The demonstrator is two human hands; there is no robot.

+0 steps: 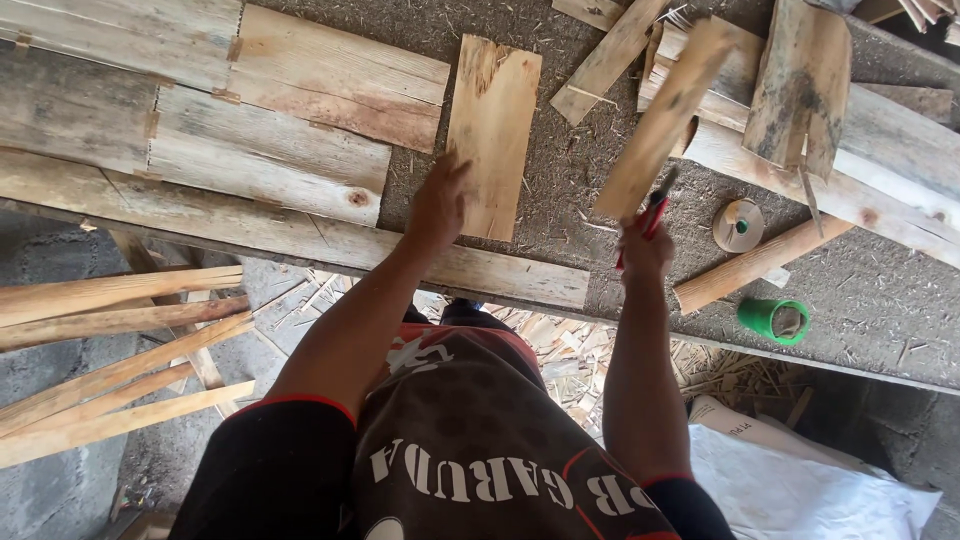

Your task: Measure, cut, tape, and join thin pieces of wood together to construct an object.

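Note:
My left hand [437, 205] rests with spread fingers on the left edge of a short pale wooden board [495, 130] lying flat on the workbench [560, 170]. My right hand [645, 245] is closed around a narrow wooden slat [665, 115] that it holds up at a slant, together with a red-handled tool [652, 215] whose tip I cannot make out. Both hands are near the bench's front edge.
Wide weathered planks [270, 130] lie at the left of the bench. More boards [800, 80] are piled at the back right. A green tape roll [774, 320], a pale spool [738, 224] and a short wood block [750, 265] sit right of my right hand. Long sticks [110, 350] lean at lower left.

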